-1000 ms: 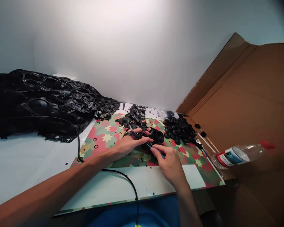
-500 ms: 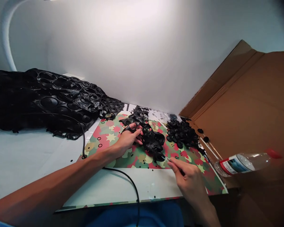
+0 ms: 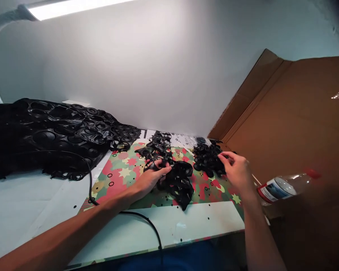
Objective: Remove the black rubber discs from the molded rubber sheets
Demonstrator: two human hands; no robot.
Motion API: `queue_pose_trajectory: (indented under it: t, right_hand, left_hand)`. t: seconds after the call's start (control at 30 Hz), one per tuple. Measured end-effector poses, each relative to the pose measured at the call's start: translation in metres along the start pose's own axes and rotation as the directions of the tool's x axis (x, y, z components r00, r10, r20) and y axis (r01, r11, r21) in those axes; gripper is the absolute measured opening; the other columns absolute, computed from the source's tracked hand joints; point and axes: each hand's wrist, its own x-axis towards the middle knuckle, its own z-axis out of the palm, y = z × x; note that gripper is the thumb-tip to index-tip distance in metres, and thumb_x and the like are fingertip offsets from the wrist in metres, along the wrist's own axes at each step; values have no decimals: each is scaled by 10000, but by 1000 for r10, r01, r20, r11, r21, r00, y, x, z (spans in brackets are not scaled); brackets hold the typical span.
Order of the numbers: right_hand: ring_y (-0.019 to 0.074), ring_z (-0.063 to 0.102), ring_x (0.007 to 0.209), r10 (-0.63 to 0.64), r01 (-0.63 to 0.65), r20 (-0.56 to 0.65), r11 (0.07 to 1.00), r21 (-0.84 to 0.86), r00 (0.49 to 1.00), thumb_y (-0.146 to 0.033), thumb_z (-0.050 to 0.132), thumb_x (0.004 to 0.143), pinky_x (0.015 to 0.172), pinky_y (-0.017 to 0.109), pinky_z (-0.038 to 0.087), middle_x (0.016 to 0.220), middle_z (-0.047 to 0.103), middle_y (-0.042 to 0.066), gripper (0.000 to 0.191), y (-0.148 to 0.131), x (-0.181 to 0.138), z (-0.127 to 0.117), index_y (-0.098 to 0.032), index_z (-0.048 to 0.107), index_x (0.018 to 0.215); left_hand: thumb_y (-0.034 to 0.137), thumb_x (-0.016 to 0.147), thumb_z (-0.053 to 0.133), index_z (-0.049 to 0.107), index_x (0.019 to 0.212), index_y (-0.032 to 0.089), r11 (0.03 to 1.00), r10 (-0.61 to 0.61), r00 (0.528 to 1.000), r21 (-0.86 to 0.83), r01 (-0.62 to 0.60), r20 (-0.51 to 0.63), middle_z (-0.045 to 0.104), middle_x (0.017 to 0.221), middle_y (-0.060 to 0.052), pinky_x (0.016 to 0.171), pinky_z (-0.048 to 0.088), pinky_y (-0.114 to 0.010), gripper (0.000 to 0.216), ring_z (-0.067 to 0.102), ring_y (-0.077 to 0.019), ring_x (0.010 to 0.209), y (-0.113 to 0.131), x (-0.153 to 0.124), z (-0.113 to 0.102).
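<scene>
The black cable (image 3: 124, 213) runs just under the left forearm, and a sweep of that arm could, I judge, snag it and drag loose bits off the bench (image 3: 31, 203). The limp black rubber strip (image 3: 176, 180) may also slide or fold, since only fingertips pin one end.

The left hand (image 3: 149, 178) lies on the patterned mat (image 3: 115, 177), its fingers (image 3: 161, 171) loosely spread and pressing the strip's near-left end; the rest trails right of them. Behind them sits more cut scrap (image 3: 156, 145).

The right hand (image 3: 237, 169) hovers at the pile of black round pieces (image 3: 207, 158), its fingers (image 3: 224, 157) curled close together at the pile's right edge; whether they pinch a piece I cannot tell. A plastic bottle (image 3: 282, 186) lies right of them, where a careless wrist could nudge it.
</scene>
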Motion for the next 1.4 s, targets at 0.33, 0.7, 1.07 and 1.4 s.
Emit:
queue_pose_trajectory:
  t: [0.33, 0.7, 1.07, 1.4]
  right_hand:
    - [167, 478, 600, -39, -50, 392, 976, 214, 919, -654, 659, 972, 556, 281, 323, 627, 614, -2, 521, -30, -52, 54, -198, 718, 727]
    - [170, 554, 638, -80, -6, 256, 948, 319, 963, -509, 650, 952, 590, 272, 388, 698, 642, 19, 377, -36, -26, 58, -198, 628, 740]
    - [174, 582, 605, -211, 252, -265, 959, 129, 941, -410, 678, 962, 586, 288, 425, 709, 681, 35, 255, -47, 48, -21, -181, 746, 873]
    - [115, 416, 564, -195, 341, -357, 846, 410, 914, -298, 723, 953, 528, 281, 316, 668, 496, -34, 189, -80, 63, -55, -210, 652, 801]
  left_hand:
    - [406, 766, 903, 633, 844, 235, 941, 252, 910, 304, -150, -329, 655, 813, 11, 633, 495, -279, 329, 593, -172, 718, 17, -5, 7]
    - [174, 528, 707, 477, 653, 192, 942, -47, 993, -326, 79, 104, 344, 586, 70, 389, 208, -169, 262, 226, -40, 455, 35, -4, -12]
    - [288, 599, 735, 609, 665, 177, 987, -61, 991, -142, 78, 116, 488, 603, 15, 419, 304, -226, 181, 354, -84, 468, 50, -4, -20]
    - [290, 683, 669, 779, 795, 187, 919, 393, 880, 148, -365, -269, 706, 1026, -70, 562, 431, -259, 187, 574, -171, 763, 42, 9, -25]
